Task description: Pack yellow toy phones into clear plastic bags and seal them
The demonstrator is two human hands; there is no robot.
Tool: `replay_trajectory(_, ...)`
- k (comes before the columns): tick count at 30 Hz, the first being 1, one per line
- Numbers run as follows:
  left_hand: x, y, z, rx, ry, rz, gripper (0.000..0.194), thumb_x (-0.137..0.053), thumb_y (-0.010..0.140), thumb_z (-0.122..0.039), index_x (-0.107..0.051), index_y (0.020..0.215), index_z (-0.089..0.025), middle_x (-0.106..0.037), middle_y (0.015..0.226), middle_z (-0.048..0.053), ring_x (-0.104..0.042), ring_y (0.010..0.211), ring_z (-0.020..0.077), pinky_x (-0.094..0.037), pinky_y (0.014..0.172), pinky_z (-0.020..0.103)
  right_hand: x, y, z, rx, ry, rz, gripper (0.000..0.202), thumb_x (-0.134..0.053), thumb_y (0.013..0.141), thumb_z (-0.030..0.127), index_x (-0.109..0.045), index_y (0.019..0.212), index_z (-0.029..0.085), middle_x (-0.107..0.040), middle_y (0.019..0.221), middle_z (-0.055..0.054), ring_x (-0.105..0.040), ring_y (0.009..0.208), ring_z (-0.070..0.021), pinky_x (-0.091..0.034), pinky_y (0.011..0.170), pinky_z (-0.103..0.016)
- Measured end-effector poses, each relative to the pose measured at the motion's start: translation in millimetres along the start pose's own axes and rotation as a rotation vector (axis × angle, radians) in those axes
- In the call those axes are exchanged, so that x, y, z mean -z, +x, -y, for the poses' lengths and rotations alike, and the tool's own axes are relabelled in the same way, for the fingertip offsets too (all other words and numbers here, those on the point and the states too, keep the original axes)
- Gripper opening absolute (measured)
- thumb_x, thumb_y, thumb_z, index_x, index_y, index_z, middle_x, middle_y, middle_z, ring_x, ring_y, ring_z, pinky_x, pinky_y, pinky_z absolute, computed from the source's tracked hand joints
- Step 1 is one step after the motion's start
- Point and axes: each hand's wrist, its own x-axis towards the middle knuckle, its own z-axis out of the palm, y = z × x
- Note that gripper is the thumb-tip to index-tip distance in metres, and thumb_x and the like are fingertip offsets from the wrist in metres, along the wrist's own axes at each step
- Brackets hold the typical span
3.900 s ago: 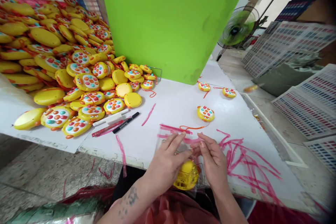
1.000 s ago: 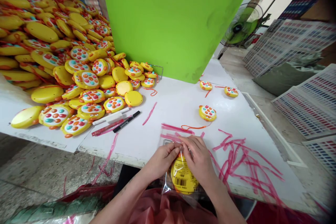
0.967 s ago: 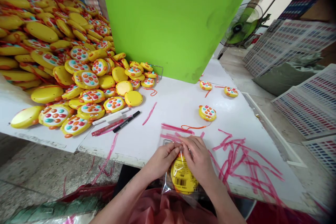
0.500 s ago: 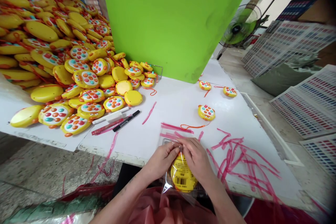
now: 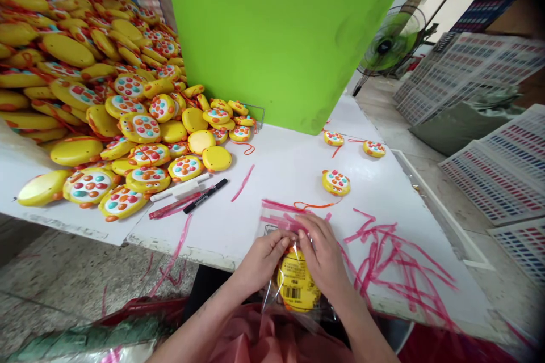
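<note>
My left hand [image 5: 266, 255] and my right hand [image 5: 322, 247] meet at the table's near edge, thumbs and fingertips pinching a clear plastic bag [image 5: 267, 302]. Inside the bag, below my fingers, is a yellow toy [image 5: 298, 278] with printed text and a barcode facing up. Pink strips [image 5: 287, 207] run across the bag's far end. Whether my fingertips hold anything besides the plastic is hidden. Beyond the hands lies a yellow animal-shaped toy [image 5: 336, 182] with coloured buttons and an orange cord.
A big heap of yellow toys [image 5: 140, 127] fills the left side. A black marker [image 5: 205, 197] and a white pen lie before it. Loose pink strips [image 5: 395, 266] are tangled on the right. A green board [image 5: 272, 39] stands at the back, with a fan [image 5: 387, 45] beyond it.
My right hand has shifted slightly and its fingers bend differently over the bag. My left hand keeps its pinch, and the bag with the toy stays almost in place.
</note>
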Motion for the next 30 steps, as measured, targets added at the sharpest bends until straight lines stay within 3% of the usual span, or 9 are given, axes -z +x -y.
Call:
replay_trajectory(3, -1.2, -0.1, 2.5, 0.050, -0.132, -0.061, 0.033, -0.046, 0.093, -0.043, -0.063, 0.101, -0.016, -0.064, 0.091, 0.004, -0.058, 0.084, 0.0176, -0.044, 0.078, 0.028, 1.9, -2.0, -4.5, -0.082, 0.001, -0.132, 0.044, -0.046, 0.092, 0.027, -0.041, 0.135, 0.023, -0.047, 0.134, -0.011, -0.041, 0.127, -0.0245, -0.034, 0.106, -0.049)
replay_trajectory(6, -0.6, 0.1, 3.5, 0.066, -0.235, -0.106, 0.033, -0.048, 0.091, -0.045, -0.062, 0.097, -0.015, -0.064, 0.088, 0.003, -0.057, 0.080, 0.0162, -0.044, 0.075, 0.026, 4.6, -5.8, -12.1, -0.283, 0.152, -0.187, 0.051, -0.049, 0.091, 0.036, -0.037, 0.139, 0.021, -0.045, 0.137, -0.012, -0.042, 0.126, -0.0264, -0.036, 0.104, -0.049)
replay_trajectory(8, 0.3, 0.4, 3.8, 0.053, -0.238, -0.123, 0.032, -0.049, 0.091, -0.045, -0.062, 0.096, -0.015, -0.065, 0.090, 0.004, -0.057, 0.083, 0.0163, -0.044, 0.077, 0.026, 6.9, -8.0, -16.6, -0.441, 0.365, -0.114, 0.048, -0.048, 0.091, 0.041, -0.043, 0.134, 0.021, -0.054, 0.129, -0.012, -0.053, 0.114, -0.0262, -0.045, 0.095, -0.045)
replay_trajectory(11, 0.7, 1.4, 3.4, 0.051, -0.225, -0.137, 0.031, -0.052, 0.089, -0.045, -0.062, 0.091, -0.015, -0.066, 0.090, 0.004, -0.058, 0.085, 0.0169, -0.044, 0.079, 0.026, 12.2, -10.3, -21.4, -0.578, 0.644, 0.045, 0.035, -0.049, 0.090, 0.045, -0.062, 0.107, 0.018, -0.069, 0.095, -0.009, -0.063, 0.081, -0.0217, -0.052, 0.072, -0.035)
replay_trajectory(14, -0.9, 3.8, 2.0, 0.102, -0.311, -0.150, 0.034, -0.056, 0.086, -0.047, -0.062, 0.093, -0.015, -0.068, 0.085, 0.004, -0.061, 0.079, 0.0173, -0.046, 0.075, 0.028, 21.4, -11.4, -27.0, -0.595, 0.640, 0.049, 0.031, -0.055, 0.087, 0.046, -0.066, 0.088, 0.017, -0.068, 0.074, -0.005, -0.060, 0.065, -0.0184, -0.048, 0.061, -0.030)
replay_trajectory(21, 2.9, 6.6, 1.4, 0.178, -0.426, -0.060, 0.033, -0.061, 0.084, -0.041, -0.065, 0.100, -0.013, -0.071, 0.091, 0.007, -0.062, 0.074, 0.0151, -0.047, 0.067, 0.026, 41.6, -10.2, -36.9, -0.619, 0.548, 0.032, 0.034, -0.059, 0.082, 0.048, -0.069, 0.095, 0.018, -0.072, 0.074, -0.005, -0.061, 0.062, -0.0178, -0.048, 0.057, -0.029)
replay_trajectory(24, 5.8, 5.8, 1.0, 0.207, -0.415, -0.078, 0.031, -0.062, 0.082, -0.036, -0.066, 0.104, -0.015, -0.070, 0.092, 0.006, -0.061, 0.073, 0.0141, -0.047, 0.064, 0.024, 43.2, -10.8, -36.6, -0.619, 0.554, 0.013, 0.035, -0.058, 0.083, 0.047, -0.069, 0.098, 0.016, -0.071, 0.074, -0.005, -0.059, 0.059, -0.0163, -0.048, 0.055, -0.028)
replay_trajectory(27, 6.0, 5.4, -0.2, 0.237, -0.416, -0.163, 0.020, -0.062, 0.078, -0.029, -0.068, 0.089, -0.013, -0.067, 0.077, 0.003, -0.057, 0.061, 0.0107, -0.044, 0.056, 0.021, 45.7, -13.6, -38.6, -0.541, 0.600, 0.093, 0.033, -0.057, 0.083, 0.042, -0.069, 0.104, 0.018, -0.071, 0.078, -0.005, -0.060, 0.063, -0.0166, -0.050, 0.059, -0.030)
replay_trajectory(30, 5.1, 5.4, -1.6, 0.229, -0.444, -0.187, 0.011, -0.057, 0.075, -0.024, -0.062, 0.075, -0.015, -0.057, 0.058, -0.003, -0.047, 0.047, 0.0076, -0.035, 0.046, 0.018, 50.5, -17.4, -43.9, -0.408, 0.646, 0.195, 0.024, -0.057, 0.083, 0.033, -0.073, 0.094, 0.020, -0.070, 0.080, -0.005, -0.061, 0.070, -0.0177, -0.050, 0.066, -0.032)
